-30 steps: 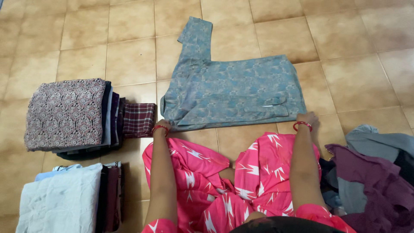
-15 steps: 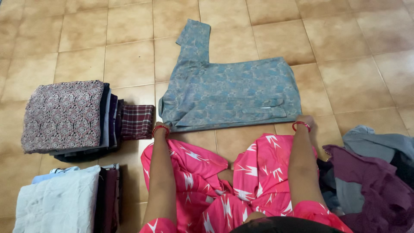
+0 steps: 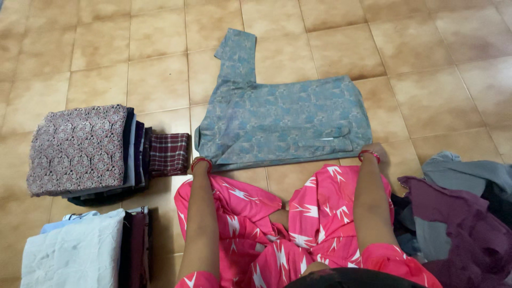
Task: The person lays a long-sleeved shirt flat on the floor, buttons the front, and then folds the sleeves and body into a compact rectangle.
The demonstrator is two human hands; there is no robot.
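Shirt on the floor, two hands at its near edge

Shirt point(image 3: 282, 125), blue-grey with a soft pattern, lies flat on the tan floor point(image 3: 426, 58). It is folded to a wide block. One sleeve sticks up and away from the person. The other end is straight.

The left hand point(image 3: 201, 160) is at the near left corner of the shirt. The cloth hides most of it, so I cannot tell if it grips or just presses. A red bangle sits on that wrist. The right hand point(image 3: 377, 152) is at the near right corner, touching the edge. Its fingers are mostly out of sight too, so I cannot tell if they pinch the cloth.

The person sits on the floor in pink clothes point(image 3: 288, 224) with white marks. The knees are just beside the near edge of the shirt.

To the left is a pile point(image 3: 80, 149) of folded clothes, with a checked piece point(image 3: 168, 154) at its right side. This piece is near the left hand but apart from the shirt. Nearer the person is a second pile point(image 3: 74, 256) with a pale cloth on top. To the right is a loose heap point(image 3: 464, 224) of purple and grey clothes.

What could go wrong: the sleeve sticks out, so a fold could come out lumpy. If one hand lifts more than the other, the block could go crooked. The pink cloth is close and could get caught under the edge.
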